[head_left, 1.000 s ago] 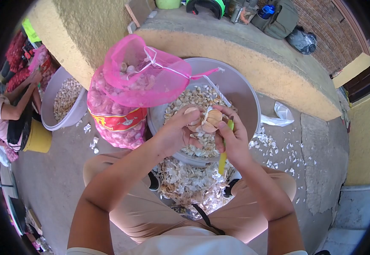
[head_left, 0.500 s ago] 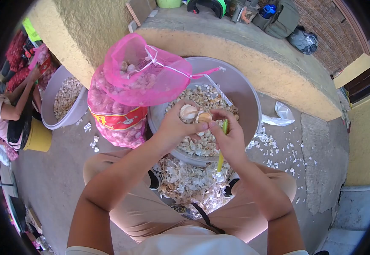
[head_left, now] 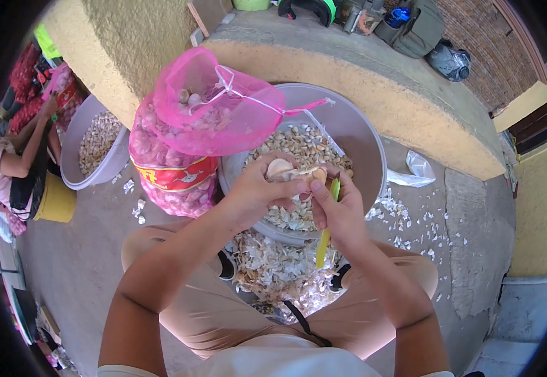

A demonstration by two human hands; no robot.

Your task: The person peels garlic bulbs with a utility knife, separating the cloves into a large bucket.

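Note:
My left hand (head_left: 256, 193) grips a garlic bulb (head_left: 281, 168) over a big grey basin (head_left: 361, 135) that holds several loose garlic cloves. My right hand (head_left: 339, 210) meets it from the right, thumb and fingers pinching a clove (head_left: 317, 173) on the bulb, and it also holds a yellow-green knife (head_left: 325, 234) whose handle points down toward my lap. Papery garlic skins (head_left: 279, 270) lie piled on the ground between my knees.
A pink mesh sack (head_left: 213, 110) full of garlic bulbs leans against the basin's left rim. At far left another person's arm (head_left: 22, 147) reaches beside a second grey basin (head_left: 94, 147) and a yellow bucket (head_left: 55, 202). A yellow concrete ledge (head_left: 374, 81) with bags runs behind.
Both hands have stayed over the basin, turning the bulb. The right hand's pinch has shifted on the bulb and the knife handle has swung slightly left.

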